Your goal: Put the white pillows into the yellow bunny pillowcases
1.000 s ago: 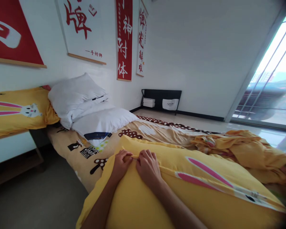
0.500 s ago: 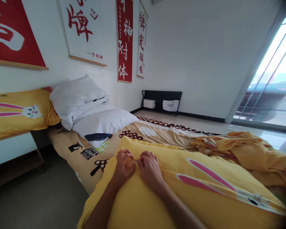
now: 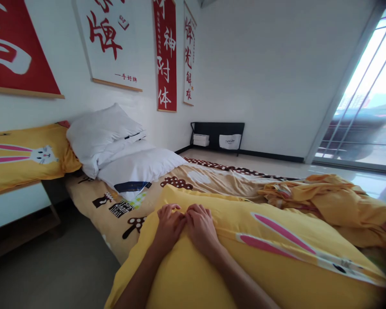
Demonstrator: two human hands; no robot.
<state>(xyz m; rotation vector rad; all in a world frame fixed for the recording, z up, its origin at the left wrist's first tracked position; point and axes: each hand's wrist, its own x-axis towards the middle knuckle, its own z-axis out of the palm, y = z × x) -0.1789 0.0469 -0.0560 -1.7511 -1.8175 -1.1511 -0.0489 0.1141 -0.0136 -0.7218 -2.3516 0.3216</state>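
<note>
White scroll (image 3: 107, 47): "牌", "一手好牌" — red scroll (image 3: 165, 56): "神附体", top character cropped — narrow white scroll (image 3: 189, 56): "牌光解难"; bedsheet (image 3: 112, 227): lettering only partly legible.

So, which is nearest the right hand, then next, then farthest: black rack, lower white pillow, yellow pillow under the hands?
1. Yellow pillow, under the right hand.
2. Lower white pillow, ahead-left on the bed.
3. Black rack, by the far wall.
</note>
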